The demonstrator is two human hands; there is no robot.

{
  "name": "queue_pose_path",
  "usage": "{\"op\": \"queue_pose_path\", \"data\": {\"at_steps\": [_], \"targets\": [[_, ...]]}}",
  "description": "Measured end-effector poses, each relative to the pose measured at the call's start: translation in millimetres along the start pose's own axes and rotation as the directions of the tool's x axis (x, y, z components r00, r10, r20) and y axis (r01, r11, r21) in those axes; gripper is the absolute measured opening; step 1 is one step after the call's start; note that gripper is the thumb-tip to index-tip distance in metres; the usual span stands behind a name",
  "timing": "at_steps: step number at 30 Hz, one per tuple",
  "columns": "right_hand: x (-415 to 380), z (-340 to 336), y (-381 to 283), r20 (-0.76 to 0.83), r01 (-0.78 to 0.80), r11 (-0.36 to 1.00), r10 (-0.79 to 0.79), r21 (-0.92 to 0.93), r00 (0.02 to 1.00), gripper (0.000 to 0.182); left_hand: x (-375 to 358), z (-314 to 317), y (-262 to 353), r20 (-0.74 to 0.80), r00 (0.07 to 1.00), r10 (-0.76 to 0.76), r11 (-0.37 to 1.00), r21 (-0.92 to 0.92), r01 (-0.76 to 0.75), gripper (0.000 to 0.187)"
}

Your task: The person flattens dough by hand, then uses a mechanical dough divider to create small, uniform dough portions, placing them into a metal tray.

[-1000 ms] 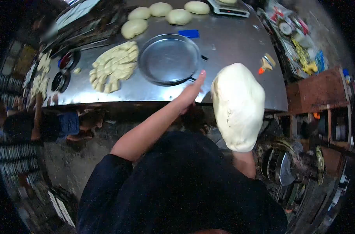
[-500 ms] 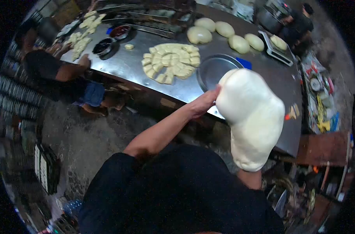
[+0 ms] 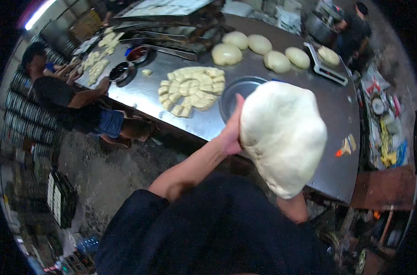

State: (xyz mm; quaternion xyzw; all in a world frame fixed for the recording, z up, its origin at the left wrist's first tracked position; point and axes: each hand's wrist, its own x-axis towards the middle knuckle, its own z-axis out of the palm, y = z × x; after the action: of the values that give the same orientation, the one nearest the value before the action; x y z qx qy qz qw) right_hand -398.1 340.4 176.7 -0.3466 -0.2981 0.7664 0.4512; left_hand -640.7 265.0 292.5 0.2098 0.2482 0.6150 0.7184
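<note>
A large, smooth piece of white dough [image 3: 284, 137] is held up in front of me, above the near edge of the metal table. Its left side rests in my left hand [image 3: 233, 130], with the thumb showing along the edge and the other fingers hidden. From below, my right forearm reaches under the dough; the right hand itself is covered by it. Partly behind the dough lies a round metal pan [image 3: 229, 94] on the table. Left of the pan, a flat round of dough cut into many pieces [image 3: 192, 87] is spread out.
Several dough balls [image 3: 259, 44] sit at the back, beside a scale [image 3: 330, 68] carrying another. A brush [image 3: 347, 145] lies at the right. Two bowls [image 3: 120, 72] stand at the left near a co-worker [image 3: 64, 96] handling dough pieces. Trays [image 3: 167, 32] are stacked behind.
The dough has shifted slightly left and now looks broader and less drooping. My left hand has come up along its side, thumb raised. The view has tilted a little.
</note>
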Motion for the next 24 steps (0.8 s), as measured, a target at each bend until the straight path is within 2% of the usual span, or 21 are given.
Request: {"op": "queue_pose_path", "data": {"at_steps": [2,4,6,8,9,10,11,12,13,14,15,16,18,19,20,21,22,23,24], "targets": [[23,-2,-11,0.022,0.002,0.999,-0.001,-0.032,1.0,0.064,21,-15,6,0.0,1.0,0.002,1.0,0.016,-0.002,0.103],[42,-1,-21,0.048,0.011,0.998,-0.007,-0.065,0.999,0.065,15,-46,15,0.02,0.979,-0.202,0.966,-0.162,0.203,0.1],[57,6,-37,0.109,0.034,0.991,-0.02,-0.131,0.994,0.065,18,-84,-7,-0.026,0.974,-0.226,0.948,-0.235,0.214,0.099],[73,24,-60,0.222,0.088,0.964,-0.031,-0.251,0.975,0.066,20,-122,-13,-0.222,0.953,-0.206,0.978,-0.017,0.207,0.085],[86,38,-68,0.29,0.131,0.934,-0.031,-0.333,0.957,0.066,26,-137,-2,-0.219,0.95,-0.223,0.974,-0.016,0.225,0.085],[104,53,-72,0.359,0.196,0.877,-0.028,-0.439,0.933,0.067,35,-152,13,-0.403,0.913,-0.063,0.963,0.217,0.162,0.074],[130,70,-71,0.43,0.293,0.764,-0.022,-0.574,0.902,0.067,44,-163,20,-0.529,0.838,0.137,0.888,0.439,0.132,0.062],[166,85,-60,0.503,0.42,0.575,-0.018,-0.702,0.864,0.067,53,-150,36,-0.593,0.77,0.234,0.935,0.355,-0.01,0.043],[196,96,-34,0.532,0.506,0.317,-0.005,-0.802,0.847,0.067,67,-154,50,-0.55,0.734,0.398,0.859,0.503,-0.089,0.036],[227,106,4,0.537,0.537,-0.037,0.014,-0.843,0.843,0.068,82,-147,63,-0.477,0.7,0.531,0.732,0.675,-0.095,0.032],[247,109,48,0.508,0.477,-0.378,0.018,-0.794,0.861,0.068,101,-152,65,-0.363,0.718,0.594,0.602,0.792,-0.098,0.03],[256,105,86,0.503,0.407,-0.579,-0.005,-0.707,0.864,0.068,121,-156,66,-0.238,0.735,0.635,0.454,0.884,-0.107,0.028],[267,83,133,0.606,0.439,-0.591,-0.11,-0.677,0.788,0.065,158,-179,47,-0.002,0.854,0.52,0.109,0.992,-0.064,0.033],[267,98,123,0.376,0.382,-0.56,0.133,-0.735,0.917,0.063,176,-203,29,0.213,0.892,0.398,-0.27,0.957,-0.107,0.038],[286,91,113,0.372,0.377,-0.562,0.129,-0.736,0.919,0.063,189,-230,9,0.366,0.908,0.202,-0.603,0.778,-0.18,0.045],[315,72,95,0.235,0.264,-0.223,0.145,-0.938,0.961,0.064,185,-251,-13,0.284,0.943,0.174,-0.625,0.771,-0.118,0.052],[314,63,95,0.169,0.178,-0.038,0.176,-0.983,0.97,0.064,175,-261,-31,0.199,0.969,0.147,-0.649,0.758,-0.057,0.062],[313,54,95,0.102,0.073,0.142,0.206,-0.987,0.973,0.065,168,-257,-41,0.221,0.955,0.198,-0.686,0.728,-0.026,0.07],[275,41,110,0.208,0.196,-0.212,-0.038,-0.957,0.977,0.065,161,-254,-53,0.134,0.976,0.171,-0.701,0.712,0.025,0.074]]}}
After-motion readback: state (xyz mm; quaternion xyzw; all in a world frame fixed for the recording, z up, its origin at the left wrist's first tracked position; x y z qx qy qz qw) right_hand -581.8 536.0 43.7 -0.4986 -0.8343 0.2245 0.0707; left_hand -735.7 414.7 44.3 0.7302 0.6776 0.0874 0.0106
